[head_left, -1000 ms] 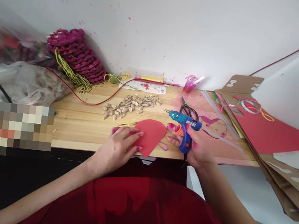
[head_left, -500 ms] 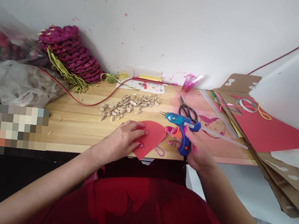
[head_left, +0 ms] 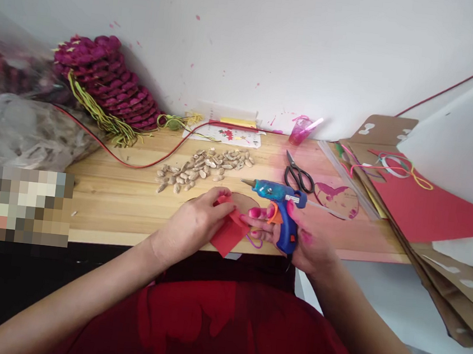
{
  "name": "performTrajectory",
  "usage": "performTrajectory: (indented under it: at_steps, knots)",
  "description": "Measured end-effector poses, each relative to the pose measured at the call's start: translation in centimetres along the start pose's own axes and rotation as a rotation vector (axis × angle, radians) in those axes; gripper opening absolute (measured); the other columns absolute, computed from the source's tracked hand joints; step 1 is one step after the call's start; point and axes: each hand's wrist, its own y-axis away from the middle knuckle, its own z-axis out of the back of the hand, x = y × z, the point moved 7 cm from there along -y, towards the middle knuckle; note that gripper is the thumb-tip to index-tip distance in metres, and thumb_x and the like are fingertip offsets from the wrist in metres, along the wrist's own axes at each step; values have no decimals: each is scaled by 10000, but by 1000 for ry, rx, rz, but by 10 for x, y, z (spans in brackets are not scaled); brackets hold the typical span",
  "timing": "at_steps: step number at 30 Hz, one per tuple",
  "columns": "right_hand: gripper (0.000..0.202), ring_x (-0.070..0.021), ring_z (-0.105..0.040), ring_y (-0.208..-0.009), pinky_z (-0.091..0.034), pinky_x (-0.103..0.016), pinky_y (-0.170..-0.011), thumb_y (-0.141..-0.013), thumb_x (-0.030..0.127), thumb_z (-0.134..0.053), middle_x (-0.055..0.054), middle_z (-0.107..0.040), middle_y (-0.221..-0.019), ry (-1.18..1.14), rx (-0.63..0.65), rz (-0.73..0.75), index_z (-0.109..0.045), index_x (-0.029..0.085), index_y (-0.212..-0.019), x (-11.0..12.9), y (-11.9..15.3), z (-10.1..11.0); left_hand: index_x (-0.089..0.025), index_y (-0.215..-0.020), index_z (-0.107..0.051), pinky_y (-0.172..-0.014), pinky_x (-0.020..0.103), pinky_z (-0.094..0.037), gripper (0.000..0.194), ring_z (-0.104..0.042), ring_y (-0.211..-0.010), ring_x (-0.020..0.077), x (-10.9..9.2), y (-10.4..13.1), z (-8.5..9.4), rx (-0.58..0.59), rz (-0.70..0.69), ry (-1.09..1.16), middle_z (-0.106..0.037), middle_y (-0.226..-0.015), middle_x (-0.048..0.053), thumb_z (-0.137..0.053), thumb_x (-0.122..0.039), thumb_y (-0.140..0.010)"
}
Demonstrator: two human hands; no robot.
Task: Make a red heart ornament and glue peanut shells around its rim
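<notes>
My left hand [head_left: 198, 221] pinches the upper edge of a piece of red paper [head_left: 227, 236], which is bent back toward me. Under the lifted paper shows a brown cardboard piece [head_left: 244, 202] with a rounded outline. A blue glue gun [head_left: 276, 191] with an orange trigger is gripped in my right hand [head_left: 303, 240], its nozzle pointing left. Some fingers of that hand stretch past the trigger and touch the paper's right side. A loop of purple cord [head_left: 255, 241] lies beside the paper. Black-handled scissors [head_left: 300, 175] rest just beyond the gun.
Several peanuts [head_left: 204, 165] lie scattered mid-table. A red cable [head_left: 144, 166] crosses the wood behind them. At the back left leans a bundle of purple peanuts [head_left: 115, 82], beside plastic bags [head_left: 33, 133]. A pink-stained cup [head_left: 300, 132], cardboard [head_left: 383, 130] and red paper sheets [head_left: 435, 212] stand rearward and right.
My left hand has lifted and folded back the red paper's upper part, uncovering the cardboard. My right hand, still holding the glue gun, has shifted slightly left, its fingers now at the paper.
</notes>
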Motion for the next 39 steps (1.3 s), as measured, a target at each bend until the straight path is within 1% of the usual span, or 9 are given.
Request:
performTrajectory:
  at_steps: [3, 6, 9, 11, 17, 21, 26, 31, 39]
  knots:
    - [301, -269, -765, -858, -580, -310, -607, -910, 487, -587, -102, -765, -932, 118, -74, 34, -637, 192, -947, 9, 3, 9, -147, -1013, -667, -901, 325, -593, 210, -676, -1090, 218, -1, 11, 3, -100, -28, 18, -619, -1234, 146, -487, -74, -933]
    - [283, -198, -732, -629, -488, -231, -455, -899, 479, -618, -53, -742, -773, 361, -158, 77, -618, 200, -951, 22, 6, 14, -134, -1081, -649, -956, 333, -575, 208, -657, -1139, 222, -3, 25, 5, -123, -73, 45, -637, -1239, 153, -518, -80, -928]
    - [338, -144, -619, -452, -431, -225, -411, -914, 516, -578, -13, -665, -561, 680, -182, 15, -592, 191, -820, 27, 8, 12, -130, -1148, -630, -937, 347, -588, 243, -675, -1100, 225, -3, 38, 3, -112, -106, -7, -665, -1223, 148, -526, -82, -933]
    - [382, -138, -588, -439, -434, -243, -434, -931, 534, -535, -5, -636, -528, 888, -182, -3, -576, 194, -763, 28, 7, 7, -125, -1171, -620, -918, 364, -598, 254, -677, -1096, 240, -3, 44, 1, -104, -132, -57, -669, -1227, 152, -514, -87, -943]
    - [446, -149, -565, -505, -408, -295, -534, -965, 512, -457, -2, -610, -541, 1352, -190, 160, -529, 208, -646, 37, -7, -16, -129, -1194, -610, -884, 382, -612, 260, -677, -1085, 256, -3, 48, -3, -123, -154, -93, -668, -1238, 147, -532, -109, -947]
    - [399, -178, -608, -606, -395, -304, -583, -968, 493, -456, -16, -638, -589, 1440, -188, 190, -545, 210, -701, 39, -16, -26, -134, -1188, -609, -886, 374, -611, 261, -680, -1078, 251, -2, 48, -2, -134, -151, -80, -676, -1219, 137, -541, -97, -938]
    - [392, -184, -600, -656, -382, -311, -624, -981, 457, -434, -23, -631, -640, 1542, -168, 237, -485, 221, -672, 43, -18, -35, -144, -1183, -609, -892, 355, -604, 256, -678, -1080, 238, -1, 48, -1, -136, -143, -73, -671, -1231, 131, -539, -103, -941]
    - [336, -209, -607, -776, -392, -322, -681, -985, 432, -418, -67, -673, -808, 1596, -134, 264, -513, 215, -747, 43, -20, -40, -150, -1187, -609, -896, 348, -599, 260, -676, -1083, 235, 0, 48, -3, -124, -133, -75, -667, -1240, 126, -541, -104, -941]
    - [313, -199, -592, -736, -382, -314, -660, -986, 411, -401, -66, -665, -801, 1620, -133, 238, -525, 207, -783, 43, -24, -46, -147, -1187, -614, -916, 347, -588, 266, -667, -1103, 236, 1, 47, -3, -122, -127, -58, -666, -1244, 121, -554, -97, -933]
